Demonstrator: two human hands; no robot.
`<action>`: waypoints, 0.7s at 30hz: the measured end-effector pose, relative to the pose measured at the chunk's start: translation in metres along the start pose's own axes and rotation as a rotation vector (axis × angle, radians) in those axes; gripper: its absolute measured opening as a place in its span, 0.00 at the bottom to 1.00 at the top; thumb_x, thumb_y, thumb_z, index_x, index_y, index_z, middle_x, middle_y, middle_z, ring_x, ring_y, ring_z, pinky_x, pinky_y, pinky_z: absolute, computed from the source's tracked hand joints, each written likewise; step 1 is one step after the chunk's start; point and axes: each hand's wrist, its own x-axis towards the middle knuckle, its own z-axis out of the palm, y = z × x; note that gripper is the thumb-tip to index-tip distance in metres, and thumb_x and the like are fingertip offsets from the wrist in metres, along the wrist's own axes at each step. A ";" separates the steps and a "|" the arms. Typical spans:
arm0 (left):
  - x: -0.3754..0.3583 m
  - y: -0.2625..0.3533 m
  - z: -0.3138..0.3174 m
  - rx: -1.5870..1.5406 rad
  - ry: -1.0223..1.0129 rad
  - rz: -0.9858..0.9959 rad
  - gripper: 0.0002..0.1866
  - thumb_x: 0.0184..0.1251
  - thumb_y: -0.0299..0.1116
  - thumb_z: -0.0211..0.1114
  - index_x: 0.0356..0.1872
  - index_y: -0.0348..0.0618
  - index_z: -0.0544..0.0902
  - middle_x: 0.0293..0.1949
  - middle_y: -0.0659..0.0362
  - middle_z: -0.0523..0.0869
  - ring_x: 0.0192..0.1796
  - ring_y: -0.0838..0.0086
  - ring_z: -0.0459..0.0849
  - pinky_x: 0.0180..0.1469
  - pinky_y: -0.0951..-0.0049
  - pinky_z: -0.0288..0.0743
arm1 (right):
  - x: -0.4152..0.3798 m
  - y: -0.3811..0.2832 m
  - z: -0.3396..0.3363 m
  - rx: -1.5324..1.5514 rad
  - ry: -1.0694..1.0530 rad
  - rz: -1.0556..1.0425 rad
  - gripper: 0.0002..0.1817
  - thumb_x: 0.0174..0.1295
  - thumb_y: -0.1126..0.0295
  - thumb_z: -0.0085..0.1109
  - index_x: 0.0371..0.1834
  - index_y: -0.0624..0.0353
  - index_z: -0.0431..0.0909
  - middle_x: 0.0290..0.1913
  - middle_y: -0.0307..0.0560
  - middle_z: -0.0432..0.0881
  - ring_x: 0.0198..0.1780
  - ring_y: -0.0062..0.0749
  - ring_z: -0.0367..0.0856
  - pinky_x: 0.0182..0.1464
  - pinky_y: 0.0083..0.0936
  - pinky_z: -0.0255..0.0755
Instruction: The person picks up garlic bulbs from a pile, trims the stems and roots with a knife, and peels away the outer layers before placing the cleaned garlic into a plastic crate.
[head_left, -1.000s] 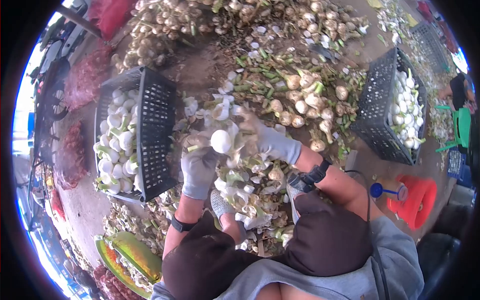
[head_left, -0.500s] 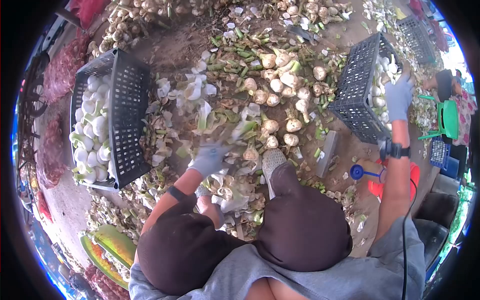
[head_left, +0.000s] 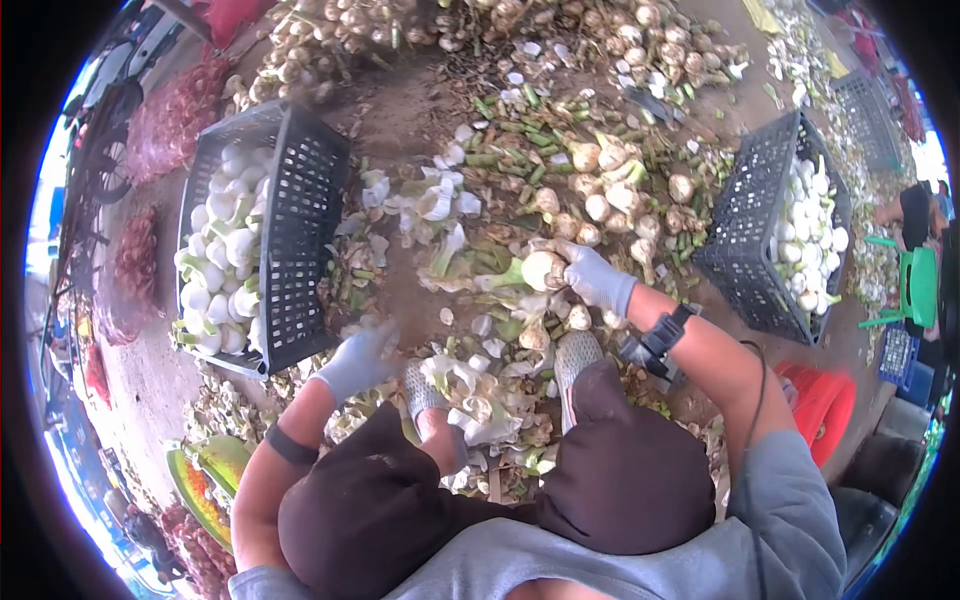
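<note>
My right hand (head_left: 600, 280), in a pale glove, grips a large garlic bulb (head_left: 543, 271) whose cut green stalk points left. The bulb is held above the scattered peelings, in front of my right foot. My left hand (head_left: 358, 364), also gloved, hovers over peelings near the left crate. Its fingers are smeared by motion, so what they hold cannot be made out. Unpeeled garlic bulbs (head_left: 622, 196) lie in a loose heap beyond my right hand. Peeled white bulbs (head_left: 238, 246) fill the left crate, and more white bulbs (head_left: 806, 240) fill the right one.
A black crate (head_left: 305, 235) stands tilted at left, another black crate (head_left: 745, 235) at right. Garlic skins (head_left: 435, 195) and cut stalks cover the ground. A red stool-like object (head_left: 825, 410) is by my right arm, a green chair (head_left: 917, 285) farther right. Net sacks (head_left: 180, 120) lie at left.
My right hand has come from the right crate to the middle and taken hold of a garlic bulb. My left hand has moved left and down. The view has shifted.
</note>
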 end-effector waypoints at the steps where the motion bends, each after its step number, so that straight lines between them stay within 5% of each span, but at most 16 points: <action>1: 0.010 0.020 -0.009 -0.230 0.184 0.038 0.44 0.57 0.41 0.69 0.73 0.43 0.58 0.63 0.46 0.73 0.57 0.51 0.79 0.56 0.62 0.77 | -0.009 -0.029 0.021 -0.076 -0.031 -0.069 0.32 0.57 0.76 0.62 0.68 0.57 0.67 0.47 0.51 0.82 0.43 0.34 0.81 0.48 0.30 0.76; 3: 0.037 0.043 -0.020 -0.883 0.172 0.390 0.38 0.66 0.39 0.66 0.73 0.44 0.59 0.54 0.55 0.80 0.54 0.70 0.81 0.56 0.66 0.75 | -0.004 -0.065 0.052 -0.522 0.027 -0.391 0.38 0.60 0.75 0.60 0.75 0.54 0.56 0.55 0.54 0.79 0.48 0.34 0.80 0.54 0.26 0.74; 4: 0.030 0.087 -0.036 -1.356 0.206 0.282 0.34 0.68 0.36 0.65 0.72 0.44 0.61 0.54 0.57 0.78 0.53 0.71 0.81 0.56 0.69 0.75 | 0.007 -0.067 0.064 -0.657 0.104 -0.564 0.40 0.61 0.75 0.59 0.77 0.53 0.52 0.57 0.55 0.78 0.50 0.36 0.80 0.57 0.25 0.73; 6: 0.045 0.094 -0.041 -1.352 0.377 0.391 0.33 0.66 0.33 0.67 0.69 0.38 0.63 0.54 0.56 0.78 0.53 0.73 0.80 0.58 0.71 0.74 | -0.003 -0.108 0.094 -0.297 -0.040 -0.409 0.42 0.64 0.75 0.56 0.78 0.55 0.44 0.59 0.54 0.77 0.53 0.35 0.79 0.58 0.23 0.70; 7: 0.044 0.092 -0.042 -1.360 0.398 0.392 0.33 0.66 0.33 0.67 0.69 0.38 0.63 0.54 0.56 0.78 0.53 0.73 0.80 0.58 0.71 0.74 | 0.019 -0.110 0.100 -0.196 0.017 -0.494 0.39 0.66 0.76 0.53 0.78 0.57 0.44 0.58 0.53 0.77 0.50 0.29 0.80 0.54 0.20 0.72; 10: 0.042 0.079 -0.041 -1.145 0.714 0.385 0.33 0.59 0.27 0.71 0.65 0.32 0.65 0.56 0.55 0.76 0.55 0.74 0.77 0.59 0.73 0.72 | 0.028 -0.122 0.110 0.060 -0.195 -0.396 0.21 0.69 0.69 0.56 0.64 0.59 0.70 0.52 0.42 0.80 0.46 0.18 0.78 0.50 0.19 0.75; 13: 0.043 0.065 -0.032 -0.940 0.777 0.414 0.36 0.56 0.27 0.73 0.64 0.32 0.65 0.57 0.54 0.75 0.57 0.73 0.75 0.60 0.73 0.72 | 0.034 -0.110 0.125 0.228 -0.247 -0.142 0.15 0.69 0.64 0.58 0.54 0.58 0.78 0.47 0.37 0.81 0.45 0.16 0.78 0.47 0.18 0.75; 15: 0.039 0.069 -0.027 -0.794 0.936 0.275 0.40 0.51 0.28 0.77 0.64 0.32 0.65 0.57 0.52 0.75 0.58 0.71 0.75 0.61 0.72 0.71 | 0.040 -0.106 0.133 0.150 -0.243 -0.244 0.16 0.68 0.62 0.60 0.53 0.59 0.79 0.46 0.36 0.82 0.44 0.15 0.77 0.46 0.18 0.75; 21: 0.043 0.051 -0.016 -0.471 1.171 0.332 0.42 0.41 0.31 0.81 0.60 0.36 0.67 0.51 0.50 0.80 0.52 0.64 0.81 0.54 0.66 0.77 | 0.044 -0.100 0.147 -0.047 -0.252 -0.459 0.27 0.66 0.45 0.58 0.48 0.61 0.81 0.41 0.36 0.83 0.42 0.15 0.76 0.47 0.18 0.72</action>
